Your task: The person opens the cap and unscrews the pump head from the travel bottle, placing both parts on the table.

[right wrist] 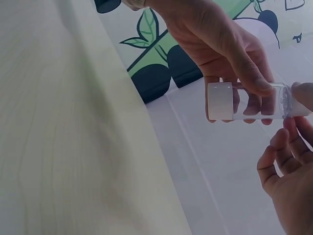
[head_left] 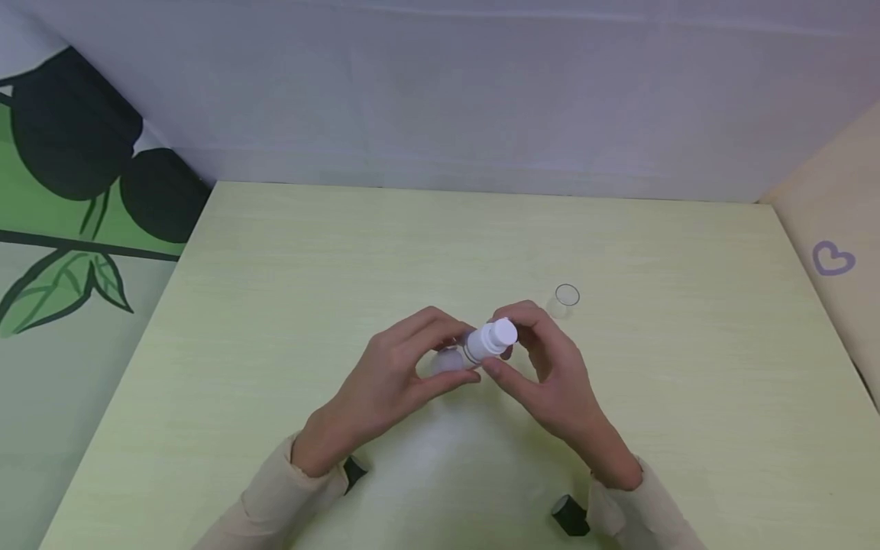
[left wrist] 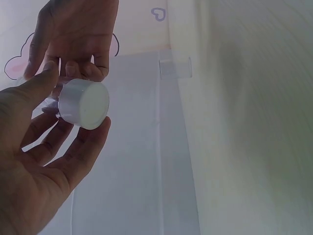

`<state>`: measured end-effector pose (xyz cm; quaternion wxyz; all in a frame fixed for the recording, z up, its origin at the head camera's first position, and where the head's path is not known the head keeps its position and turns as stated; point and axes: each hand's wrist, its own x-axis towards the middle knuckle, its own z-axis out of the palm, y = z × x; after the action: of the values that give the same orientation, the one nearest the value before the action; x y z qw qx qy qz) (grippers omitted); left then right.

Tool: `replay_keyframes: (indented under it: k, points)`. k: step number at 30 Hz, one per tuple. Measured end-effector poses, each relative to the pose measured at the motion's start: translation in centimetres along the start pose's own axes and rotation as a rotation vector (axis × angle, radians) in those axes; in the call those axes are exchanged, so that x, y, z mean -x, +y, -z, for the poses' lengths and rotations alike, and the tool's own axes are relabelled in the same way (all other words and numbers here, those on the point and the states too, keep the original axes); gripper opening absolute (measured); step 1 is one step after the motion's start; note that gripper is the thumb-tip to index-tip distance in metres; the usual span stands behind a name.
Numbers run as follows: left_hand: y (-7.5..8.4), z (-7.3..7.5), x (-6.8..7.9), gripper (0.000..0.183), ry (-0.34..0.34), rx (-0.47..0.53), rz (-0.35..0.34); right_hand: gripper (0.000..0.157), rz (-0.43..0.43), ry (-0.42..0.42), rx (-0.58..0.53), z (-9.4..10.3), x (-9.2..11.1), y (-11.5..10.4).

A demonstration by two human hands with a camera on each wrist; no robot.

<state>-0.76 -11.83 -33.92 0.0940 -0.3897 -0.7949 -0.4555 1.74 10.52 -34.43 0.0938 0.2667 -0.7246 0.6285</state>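
A small clear bottle with a white base and a white pump top (head_left: pixel 495 336) is held tilted above the table between both hands. My left hand (head_left: pixel 392 374) grips its transparent body (right wrist: pixel 242 103), thumb on one side and fingers on the other. At the pump end, my right hand (head_left: pixel 553 378) pinches the white collar with thumb and fingertips. The white base (left wrist: pixel 88 103) faces the left wrist view. Beyond the right hand, a clear cylindrical cap (head_left: pixel 565 298) stands on the table.
The pale wooden table (head_left: pixel 330 260) ends at a lilac backdrop (head_left: pixel 481 99). A painted panel with dark fruit and green leaves (head_left: pixel 76 283) borders the left; a cream panel with a purple heart (head_left: pixel 833 260) borders the right. Small black blocks sit at both wrists.
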Motion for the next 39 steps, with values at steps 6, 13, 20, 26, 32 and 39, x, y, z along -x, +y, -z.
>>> replay_keyframes:
  k: [6, 13, 20, 26, 32, 39]
  points:
    - [-0.03, 0.05, -0.11, 0.04, 0.009, -0.004, -0.007, 0.047, 0.021, -0.021, 0.002, 0.19, -0.05, 0.01]
    - [-0.03, -0.02, -0.11, 0.039, 0.007, -0.002, -0.009, 0.056, -0.031, -0.012, 0.005, -0.13, 0.17, -0.06]
    - [-0.07, -0.04, -0.1, 0.041, -0.002, -0.012, -0.008, 0.048, 0.007, 0.005, 0.008, -0.24, 0.1, 0.22]
    - [-0.1, -0.01, -0.18, 0.043, 0.016, -0.021, -0.014, 0.041, 0.05, -0.009, -0.006, -0.04, -0.02, 0.42]
    - [-0.09, -0.06, -0.35, 0.043, 0.029, -0.021, -0.008, 0.044, 0.049, -0.016, -0.019, 0.02, -0.06, 0.3]
    - [-0.29, 0.15, -0.36, 0.044, 0.035, -0.029, 0.003, 0.056, -0.046, 0.006, -0.023, -0.27, 0.04, -0.08]
